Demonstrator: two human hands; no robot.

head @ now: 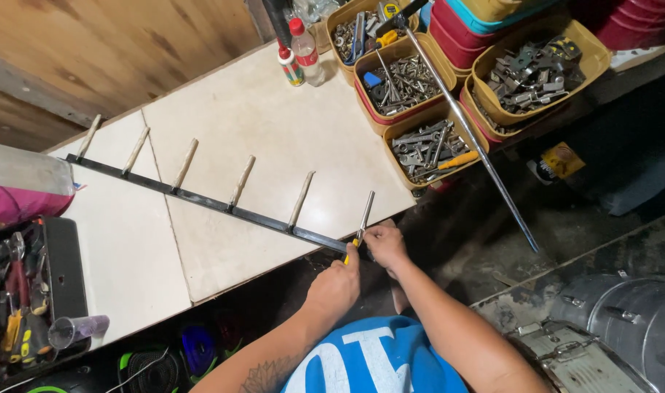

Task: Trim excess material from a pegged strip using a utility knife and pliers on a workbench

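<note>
A long black metal bar (pixel 201 198) lies slantwise across the white tiled tabletop (pixel 259 124), with several pale rods standing out of it in a row. At its near end my right hand (pixel 384 243) pinches the base of the last metal rod (pixel 366 209). My left hand (pixel 335 286) is closed on a tool with a yellow handle (pixel 350 251) pressed against the same end of the bar. The tool's tip is hidden between my hands.
Tan tubs of bolts and metal brackets (pixel 530 73) stand at the back right, a long chrome rod (pixel 469 135) leaning over them. Two small bottles (pixel 300 52) stand by the tubs. A tray of hand tools (pixel 19 291) sits at the left, metal drums (pixel 623 320) at lower right.
</note>
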